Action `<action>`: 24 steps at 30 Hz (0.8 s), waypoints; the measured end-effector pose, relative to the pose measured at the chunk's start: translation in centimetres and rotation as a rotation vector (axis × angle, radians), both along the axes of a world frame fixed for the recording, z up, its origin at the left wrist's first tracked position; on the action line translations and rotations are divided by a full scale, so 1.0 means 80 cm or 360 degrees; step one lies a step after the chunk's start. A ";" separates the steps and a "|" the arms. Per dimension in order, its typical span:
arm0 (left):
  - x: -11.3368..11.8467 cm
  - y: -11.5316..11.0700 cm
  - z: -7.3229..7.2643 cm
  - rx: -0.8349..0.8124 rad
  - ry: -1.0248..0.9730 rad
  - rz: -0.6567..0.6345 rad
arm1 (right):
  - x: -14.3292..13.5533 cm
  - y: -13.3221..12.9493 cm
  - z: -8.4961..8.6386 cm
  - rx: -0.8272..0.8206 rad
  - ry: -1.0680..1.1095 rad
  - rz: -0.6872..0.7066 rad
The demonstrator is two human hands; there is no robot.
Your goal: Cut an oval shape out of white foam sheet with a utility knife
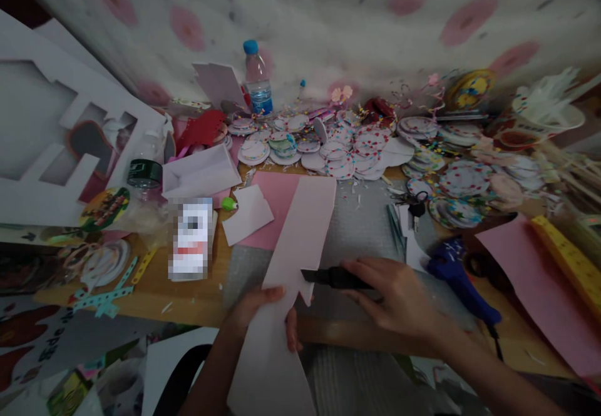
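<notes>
Flower-patterned fabric is hanging behind a wooden table, where a grey cutting mat is lying. A long white board is slanting across the mat, its far end overlapping a pink sheet, its near end extending past the table edge. The left hand is gripping the board near that edge, thumb on top, fingertips curling at the right side. The right hand is clasping a black knife, its blade overlapping the board's right edge just beyond the left thumb, above a notch.
</notes>
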State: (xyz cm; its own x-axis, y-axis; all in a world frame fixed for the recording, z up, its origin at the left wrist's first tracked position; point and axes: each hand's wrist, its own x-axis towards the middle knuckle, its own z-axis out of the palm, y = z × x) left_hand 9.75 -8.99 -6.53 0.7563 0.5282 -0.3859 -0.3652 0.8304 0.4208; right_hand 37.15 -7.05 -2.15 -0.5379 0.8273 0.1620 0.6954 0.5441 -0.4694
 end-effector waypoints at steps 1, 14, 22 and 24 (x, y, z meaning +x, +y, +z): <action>0.000 0.001 0.000 0.0014 -0.0007 -0.0025 | -0.001 0.000 0.001 -0.0026 -0.0009 0.0015; -0.007 -0.003 -0.010 -0.0031 -0.0016 -0.0006 | 0.035 0.044 -0.048 0.0097 -0.0154 -0.0568; -0.009 -0.007 -0.009 -0.0029 0.0014 0.0086 | 0.016 0.023 -0.026 0.0090 -0.0116 -0.0297; -0.012 -0.007 -0.011 -0.0032 0.0011 0.0075 | 0.014 0.018 -0.025 0.0073 -0.0154 -0.0441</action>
State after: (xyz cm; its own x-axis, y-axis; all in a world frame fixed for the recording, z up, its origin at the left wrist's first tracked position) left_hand 8.82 -9.55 -7.40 0.7279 0.5555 -0.4020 -0.4013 0.8205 0.4071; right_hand 38.29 -5.58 -4.17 -0.3073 0.9378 0.1616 0.8608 0.3463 -0.3728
